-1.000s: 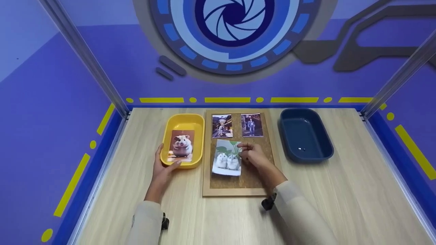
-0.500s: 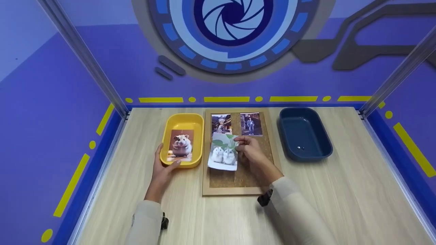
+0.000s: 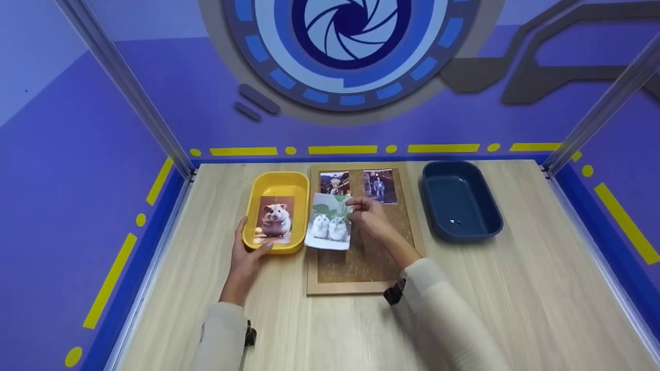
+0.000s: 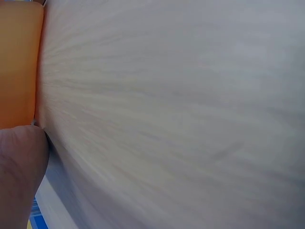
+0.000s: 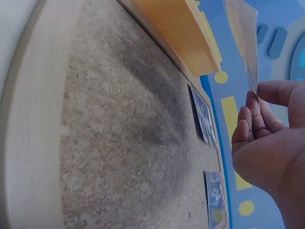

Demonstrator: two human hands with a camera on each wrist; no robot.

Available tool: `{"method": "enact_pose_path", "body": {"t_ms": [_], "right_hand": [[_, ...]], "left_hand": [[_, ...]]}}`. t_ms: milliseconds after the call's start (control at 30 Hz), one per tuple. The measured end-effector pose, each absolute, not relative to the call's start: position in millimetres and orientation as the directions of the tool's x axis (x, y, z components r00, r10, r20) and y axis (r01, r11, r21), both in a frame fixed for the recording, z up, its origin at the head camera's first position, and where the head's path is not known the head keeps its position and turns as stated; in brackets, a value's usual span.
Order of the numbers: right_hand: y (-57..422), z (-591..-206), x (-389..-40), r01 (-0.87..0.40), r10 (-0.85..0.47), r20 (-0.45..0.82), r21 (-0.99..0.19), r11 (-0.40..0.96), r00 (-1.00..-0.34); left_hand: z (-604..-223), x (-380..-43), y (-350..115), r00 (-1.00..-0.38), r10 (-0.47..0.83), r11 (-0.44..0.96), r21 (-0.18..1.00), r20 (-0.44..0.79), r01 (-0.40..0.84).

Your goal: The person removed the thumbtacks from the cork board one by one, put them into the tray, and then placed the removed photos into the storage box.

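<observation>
My right hand (image 3: 370, 219) pinches the right edge of a photo of two white hamsters under green leaves (image 3: 329, 229). The photo is held above the left side of a wood-framed corkboard (image 3: 371, 257); in the right wrist view the photo (image 5: 245, 38) appears edge-on, clear of the cork. My left hand (image 3: 247, 257) holds the near-left corner of a yellow tray (image 3: 281, 181), its thumb on the near rim and its fingers along the left side. Inside that tray lies a photo of a single brown-and-white hamster (image 3: 276, 221).
Two photos of people, a left one (image 3: 334, 182) and a right one (image 3: 379, 186), lie on the upper corkboard. A dark blue tray (image 3: 461, 201) with small shiny bits inside stands to the right. Blue-purple panels (image 3: 206, 103) enclose the table's back and sides.
The right hand has carried the two-hamster photo left and away from me, from mid-corkboard toward the yellow tray. My left hand and the tray have stayed put.
</observation>
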State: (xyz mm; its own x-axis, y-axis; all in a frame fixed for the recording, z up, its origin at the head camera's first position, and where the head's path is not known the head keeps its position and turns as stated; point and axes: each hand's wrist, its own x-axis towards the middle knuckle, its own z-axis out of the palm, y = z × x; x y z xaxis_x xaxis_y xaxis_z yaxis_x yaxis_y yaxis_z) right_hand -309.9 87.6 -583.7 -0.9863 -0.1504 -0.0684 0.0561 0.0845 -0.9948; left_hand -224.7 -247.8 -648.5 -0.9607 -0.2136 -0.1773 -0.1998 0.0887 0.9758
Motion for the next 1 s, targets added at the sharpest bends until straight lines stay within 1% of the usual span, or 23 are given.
{"method": "enact_pose_path", "body": {"t_ms": [133, 267, 467, 600, 867, 1000], "right_hand": [[83.5, -581.0, -310.4, 0.047, -0.159, -0.064, -0.993, 0.109, -0.985], [79.3, -579.7, -308.7, 0.046, -0.169, -0.061, -0.995, 0.090, -0.984], [77.2, -573.8, -306.5, 0.037, -0.170, -0.056, -0.993, 0.114, -0.984], [72.9, -576.9, -307.9, 0.032, -0.162, -0.053, -0.991, 0.128, -0.985], [63.8, -574.8, -307.3, 0.059, -0.180, -0.076, -0.993, 0.100, -0.981], [61.3, -575.1, -308.7, 0.062, -0.171, -0.077, -0.994, 0.091, -0.982]], "left_hand": [[-650.1, -224.3, -248.4, -0.964, -0.215, 0.069, 0.982, -0.159, -0.177], [-651.9, -224.0, -247.8, -0.968, -0.210, 0.055, 0.987, -0.137, -0.152], [-649.0, -223.4, -245.8, -0.975, -0.190, 0.072, 0.989, -0.112, -0.127], [-647.9, -223.4, -245.8, -0.976, -0.181, 0.090, 0.987, -0.116, -0.134], [-648.7, -221.0, -245.9, -0.972, -0.189, 0.102, 0.982, -0.139, -0.160], [-649.2, -222.0, -245.0, -0.975, -0.184, 0.112, 0.983, -0.125, -0.147]]}}
